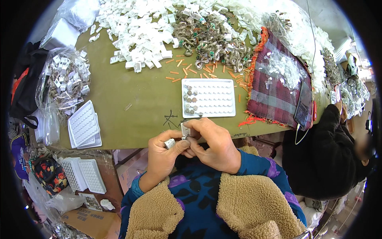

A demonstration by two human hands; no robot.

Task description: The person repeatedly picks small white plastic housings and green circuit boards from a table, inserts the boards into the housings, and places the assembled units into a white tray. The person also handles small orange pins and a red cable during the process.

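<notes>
My left hand [161,157] and my right hand [217,145] meet just off the table's near edge. Between the right thumb and fingers is a small white plastic casing [185,129], held upright. The left fingertips touch its lower end, where a small part is mostly hidden. A second small white plastic piece [170,143] is tucked in the curled left fingers. Just beyond my hands lies a white moulded tray [217,114] with rows of pegs. Several small round metallic parts [194,100] sit in its left columns.
White casings [139,36] and coiled wire parts [211,38] are heaped along the green table's [119,99] far side. Orange strips [187,71] lie scattered before them. At right are plaid cloth [274,75], a phone [303,104] and a person in black [326,159]. Empty trays [84,125] lie left.
</notes>
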